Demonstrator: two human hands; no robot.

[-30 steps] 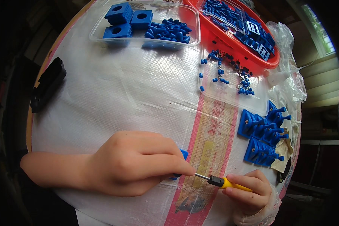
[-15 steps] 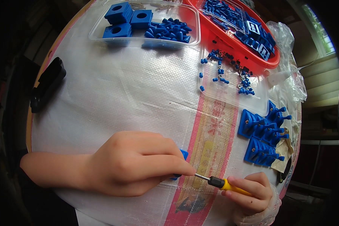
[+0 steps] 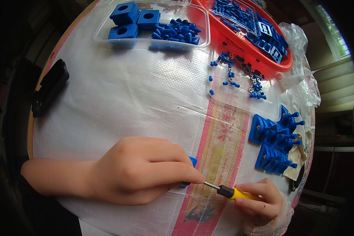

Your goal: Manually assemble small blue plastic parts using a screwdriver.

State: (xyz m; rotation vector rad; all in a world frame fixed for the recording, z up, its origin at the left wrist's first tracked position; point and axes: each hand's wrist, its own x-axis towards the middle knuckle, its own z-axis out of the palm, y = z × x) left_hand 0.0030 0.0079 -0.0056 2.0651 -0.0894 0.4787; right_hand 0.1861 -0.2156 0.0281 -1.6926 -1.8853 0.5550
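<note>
My left hand (image 3: 145,171) is closed over a blue plastic part (image 3: 193,161), and only small edges of that part show past the fingers. In my right hand (image 3: 263,202) is a screwdriver (image 3: 226,191) with a yellow and black handle, held by the fingertips. Its metal shaft points left and reaches the left fingertips. The screwdriver's tip is hidden there, so I cannot see what it touches. Off to the right lie several assembled blue parts (image 3: 277,137) with pegs standing out of square plates.
At the back, a clear tub (image 3: 206,39) holds blue square blocks, small blue cones and screws. A red basin (image 3: 285,65) full of blue pieces stands beside it. Small blue caps lie on a clear lid (image 3: 239,103). A black object (image 3: 51,88) rests at the left edge.
The fingers of my right hand have shifted around the screwdriver's handle, and the thumb sits a little differently. My left hand has stayed where it was.
</note>
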